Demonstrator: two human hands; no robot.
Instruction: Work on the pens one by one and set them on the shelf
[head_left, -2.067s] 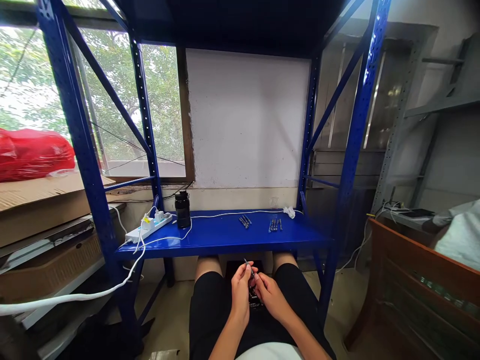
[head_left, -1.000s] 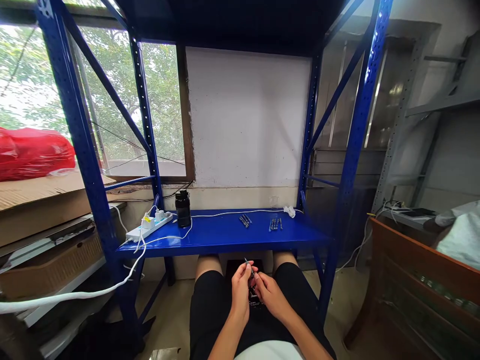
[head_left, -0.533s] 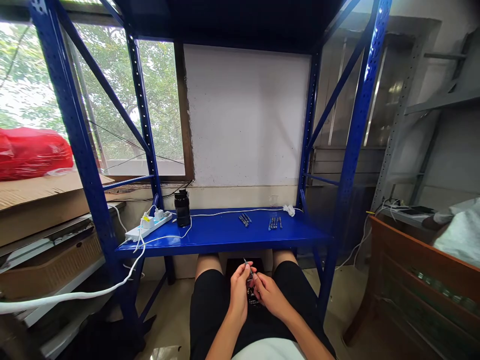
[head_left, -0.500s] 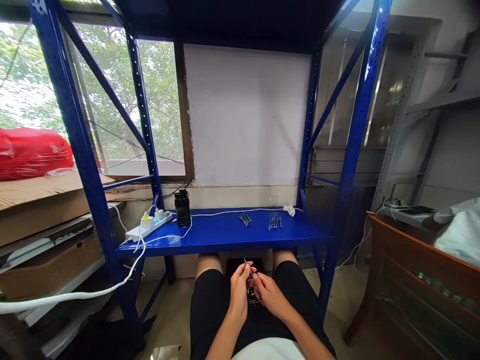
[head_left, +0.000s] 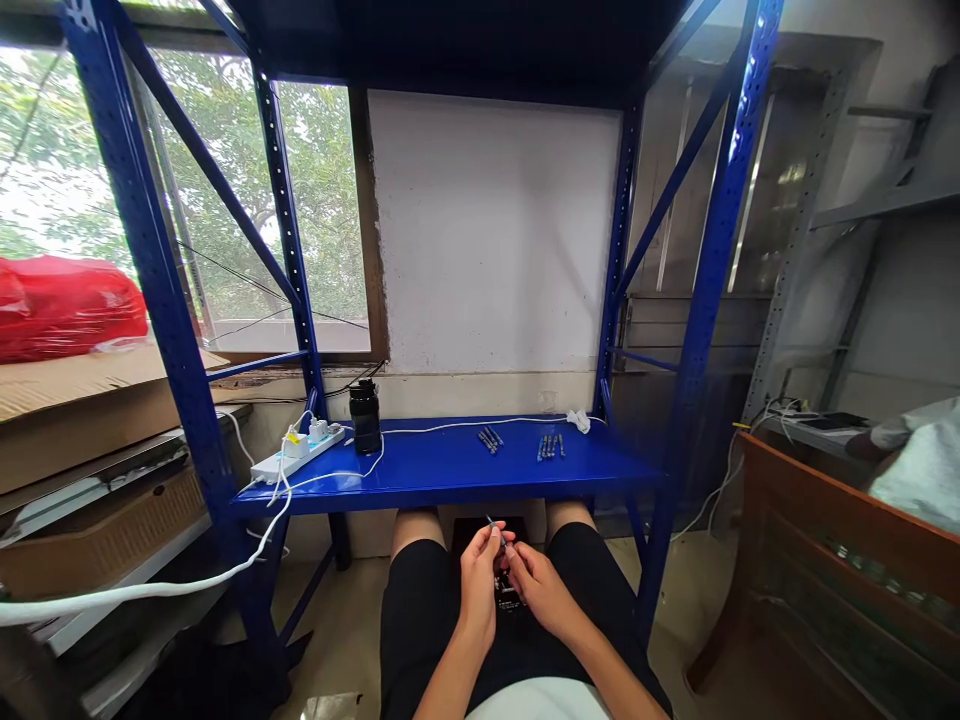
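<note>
My left hand (head_left: 478,575) and my right hand (head_left: 534,580) meet above my lap, in front of the blue table. Between them is a thin pen-like object (head_left: 491,522), its tip pointing up past my left fingers; most of it is hidden by the fingers. Both hands are closed round it, the right one in a pinch at its lower part. On the blue tabletop (head_left: 435,470) lie two groups of similar small dark sticks, a left group (head_left: 491,439) and a right group (head_left: 550,447).
A black bottle (head_left: 365,416) and a white power strip (head_left: 296,452) stand on the table's left. A white cable (head_left: 225,575) runs off its front left. Crumpled white tissue (head_left: 578,420) lies at the back right. A wooden chair (head_left: 847,500) is at the right.
</note>
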